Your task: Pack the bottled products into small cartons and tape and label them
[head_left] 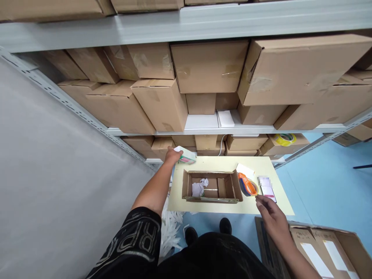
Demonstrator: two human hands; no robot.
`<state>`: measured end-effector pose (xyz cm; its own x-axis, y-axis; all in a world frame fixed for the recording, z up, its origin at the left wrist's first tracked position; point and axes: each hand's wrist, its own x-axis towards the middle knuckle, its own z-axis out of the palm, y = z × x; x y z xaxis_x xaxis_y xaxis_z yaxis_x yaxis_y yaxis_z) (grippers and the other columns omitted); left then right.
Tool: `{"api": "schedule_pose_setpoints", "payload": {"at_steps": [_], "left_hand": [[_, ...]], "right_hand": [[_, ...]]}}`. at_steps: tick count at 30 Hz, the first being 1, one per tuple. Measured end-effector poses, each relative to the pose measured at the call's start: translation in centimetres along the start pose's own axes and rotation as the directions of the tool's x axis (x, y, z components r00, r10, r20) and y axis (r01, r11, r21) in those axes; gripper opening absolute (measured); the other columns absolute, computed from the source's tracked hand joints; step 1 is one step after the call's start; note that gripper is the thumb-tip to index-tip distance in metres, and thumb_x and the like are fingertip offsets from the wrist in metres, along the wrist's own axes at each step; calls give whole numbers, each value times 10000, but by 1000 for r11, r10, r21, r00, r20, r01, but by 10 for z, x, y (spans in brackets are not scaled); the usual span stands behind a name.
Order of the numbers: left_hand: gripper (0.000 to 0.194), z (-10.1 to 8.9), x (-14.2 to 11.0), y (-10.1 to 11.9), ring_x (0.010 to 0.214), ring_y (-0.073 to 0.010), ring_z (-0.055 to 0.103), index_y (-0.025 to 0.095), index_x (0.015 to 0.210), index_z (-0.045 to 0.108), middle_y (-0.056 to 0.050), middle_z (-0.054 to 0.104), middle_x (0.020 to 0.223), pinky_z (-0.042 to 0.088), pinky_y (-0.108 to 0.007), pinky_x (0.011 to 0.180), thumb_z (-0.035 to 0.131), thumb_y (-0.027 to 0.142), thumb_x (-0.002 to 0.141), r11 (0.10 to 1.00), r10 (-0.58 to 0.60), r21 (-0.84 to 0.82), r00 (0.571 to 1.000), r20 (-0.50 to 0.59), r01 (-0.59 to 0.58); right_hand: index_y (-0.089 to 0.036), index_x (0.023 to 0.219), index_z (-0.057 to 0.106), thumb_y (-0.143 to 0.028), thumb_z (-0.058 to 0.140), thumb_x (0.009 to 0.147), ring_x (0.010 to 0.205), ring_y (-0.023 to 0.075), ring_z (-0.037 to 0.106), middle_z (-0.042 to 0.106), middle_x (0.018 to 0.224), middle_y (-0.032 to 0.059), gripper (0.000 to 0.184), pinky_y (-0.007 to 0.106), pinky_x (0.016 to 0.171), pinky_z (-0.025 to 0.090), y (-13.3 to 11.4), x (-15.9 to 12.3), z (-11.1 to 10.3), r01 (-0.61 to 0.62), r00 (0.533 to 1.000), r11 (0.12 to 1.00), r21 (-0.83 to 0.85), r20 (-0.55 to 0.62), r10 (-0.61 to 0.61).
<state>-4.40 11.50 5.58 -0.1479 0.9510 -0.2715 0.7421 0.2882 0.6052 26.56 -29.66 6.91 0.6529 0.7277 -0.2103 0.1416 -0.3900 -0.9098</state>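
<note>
My left hand (173, 154) grips the end of a small white box (186, 155) with green and pink print, over the back left corner of the pale table (177, 205). In front of me on the table stands an open cardboard box (211, 200), with crumpled paper (198, 189) inside. My right hand (270, 212) hovers at the table's front right, fingers loosely bent and apart, with nothing visible in them. Just beyond its fingertips lies an orange tape dispenser (247, 183) with tape rolls beside it.
A phone (268, 190) and a white card (245, 171) lie on the table's right side. Behind rises a metal shelf (186, 29) packed with cardboard boxes (212, 66). A yellow tape roll (285, 139) rests lower right. Paper strips (171, 228) litter the floor; a large carton (325, 248) stands right.
</note>
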Motion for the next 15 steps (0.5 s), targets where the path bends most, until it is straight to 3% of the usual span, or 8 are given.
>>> {"api": "schedule_pose_setpoints", "payload": {"at_steps": [3, 7, 11, 15], "left_hand": [[545, -33, -18, -2, 1004, -262, 712, 227, 1153, 439, -137, 657, 1220, 597, -349, 776, 809, 388, 787, 963, 4, -267, 998, -61, -20], [472, -60, -71, 0, 891, -193, 696, 249, 1104, 398, -70, 631, 1145, 630, -343, 692, 762, 364, 825, 787, 133, -609, 991, 6, -102], [489, -48, -141, -2, 864, -197, 707, 262, 1110, 376, -42, 667, 1097, 639, -376, 718, 754, 402, 832, 667, 230, -745, 955, 187, -15], [489, -14, -191, -15, 927, -216, 718, 278, 1134, 405, -45, 705, 1121, 622, -381, 789, 756, 460, 846, 693, 172, -709, 924, 341, 132]], "right_hand": [[-252, 1087, 763, -581, 722, 831, 1189, 336, 686, 778, 1205, 99, 418, 452, 1032, 554, -25, 12, 19, 51, 994, 998, 28, 93, -54], [-246, 1093, 763, -630, 722, 830, 1159, 323, 702, 779, 1187, 97, 468, 442, 1028, 564, -66, 37, 59, 53, 967, 994, 91, 245, -74], [-223, 1180, 689, -664, 680, 852, 1074, 287, 729, 771, 1151, 100, 550, 391, 898, 617, -92, 56, 94, 18, 942, 966, 257, 321, -103], [-213, 1027, 698, -638, 670, 861, 899, 265, 747, 782, 946, 81, 457, 358, 784, 618, -81, 58, 100, -14, 947, 993, 120, 319, -25]]}}
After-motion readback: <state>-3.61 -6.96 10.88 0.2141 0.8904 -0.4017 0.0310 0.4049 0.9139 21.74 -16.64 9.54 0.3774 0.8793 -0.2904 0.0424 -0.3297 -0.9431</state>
